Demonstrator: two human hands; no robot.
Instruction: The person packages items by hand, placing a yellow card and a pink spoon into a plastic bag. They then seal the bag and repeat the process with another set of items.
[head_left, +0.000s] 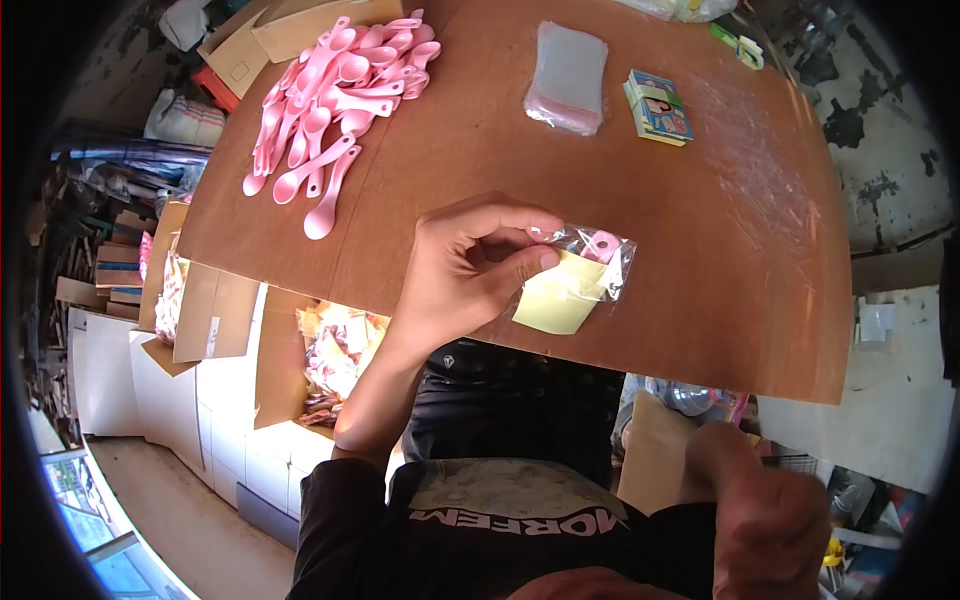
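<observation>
My left hand (485,255) is over the near part of the table, its thumb and index finger pinching the edge of a small clear plastic bag (622,262). Inside the bag are a pale yellow card (560,290) and a pink spoon, whose handle end (602,245) shows at the top. Low on the right, close to my body, is my right hand (770,500); it is blurred, and its fingers cannot be made out clearly. A heap of pink plastic spoons (345,85) lies on the far left of the table.
On the brown table (450,150) lie a stack of clear bags (568,75), a stack of printed cards (658,108) and a green-and-white tool (740,45). Cardboard boxes stand below the left edge, one box (280,350) filled with packed items (340,355).
</observation>
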